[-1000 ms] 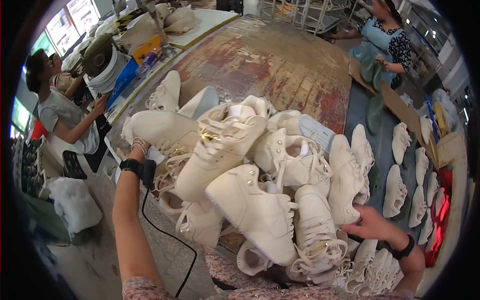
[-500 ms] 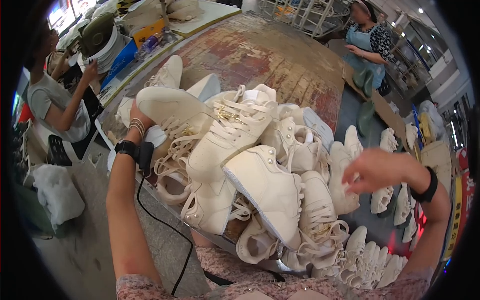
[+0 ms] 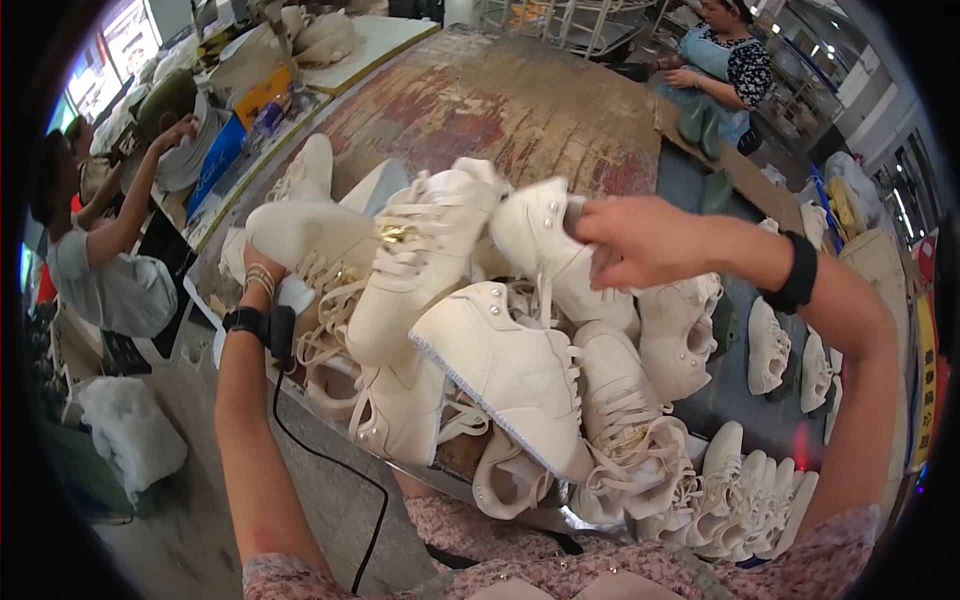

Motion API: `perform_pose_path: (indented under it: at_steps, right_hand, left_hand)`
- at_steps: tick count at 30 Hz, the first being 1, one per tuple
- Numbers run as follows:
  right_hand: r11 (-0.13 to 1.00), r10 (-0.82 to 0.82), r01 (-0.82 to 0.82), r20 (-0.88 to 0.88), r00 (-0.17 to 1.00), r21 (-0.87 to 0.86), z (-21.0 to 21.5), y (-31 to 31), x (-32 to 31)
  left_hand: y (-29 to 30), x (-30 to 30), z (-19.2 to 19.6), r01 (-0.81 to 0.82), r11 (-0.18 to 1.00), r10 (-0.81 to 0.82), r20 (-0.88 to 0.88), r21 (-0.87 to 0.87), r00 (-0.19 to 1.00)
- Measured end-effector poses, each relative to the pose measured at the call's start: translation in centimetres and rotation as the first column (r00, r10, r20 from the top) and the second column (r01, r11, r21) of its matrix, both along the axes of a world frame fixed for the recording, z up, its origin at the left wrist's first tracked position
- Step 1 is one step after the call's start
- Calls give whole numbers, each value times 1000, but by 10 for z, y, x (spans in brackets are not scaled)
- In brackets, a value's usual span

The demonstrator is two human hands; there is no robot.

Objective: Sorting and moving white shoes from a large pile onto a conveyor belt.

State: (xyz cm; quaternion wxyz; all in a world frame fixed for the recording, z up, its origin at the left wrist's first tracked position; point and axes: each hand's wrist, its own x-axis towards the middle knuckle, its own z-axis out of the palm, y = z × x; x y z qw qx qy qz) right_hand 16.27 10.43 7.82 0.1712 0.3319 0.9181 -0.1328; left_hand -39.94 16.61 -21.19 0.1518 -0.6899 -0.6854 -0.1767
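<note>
A big armful of cream-white sneakers (image 3: 470,350) with loose laces fills the middle of the head view. My left hand (image 3: 272,285), with a black wristband and bracelets, is tucked under the pile's left side, mostly hidden by a shoe. My right hand (image 3: 635,240), a black band on its wrist, reaches across from the right and grips the collar of one white sneaker (image 3: 545,245) at the top of the pile. A black cable (image 3: 320,455) hangs from my left wrist.
Behind the pile lies a worn wooden table (image 3: 490,100) with red paint. More white sneakers (image 3: 770,350) lie at right and bottom right. A person in grey (image 3: 105,260) reaches up at left; another in a blue apron (image 3: 725,70) stands far right.
My right hand rose from the pile's lower right and came left across to the top, where it took hold of a white sneaker. My left arm stayed under the pile.
</note>
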Motion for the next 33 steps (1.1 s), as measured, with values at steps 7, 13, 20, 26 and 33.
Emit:
perform_pose_path:
  at_steps: [7,13,20,26,33]
  right_hand:
    - [925,-326,379,-517,791,-3,83,19,46]
    - [732,-644,677,-395,655,-70,77,115,170]
    - [329,-735,773,-367,570,542,-129,221,351]
    - [379,-871,847,-165,463,374,-265,203,342]
    - [598,-778,760,-45,627,255,-228,188,386]
  left_hand:
    - [3,-30,-61,125,992,-123,230,7,965]
    - [-38,-140,-113,243,957,-278,256,159,926]
    - [-2,-103,-80,272,941,-328,346,202,879]
    - [-34,-125,-62,232,967,-255,357,107,899]
    - [-4,-149,-21,197,974,-226,370,116,901]
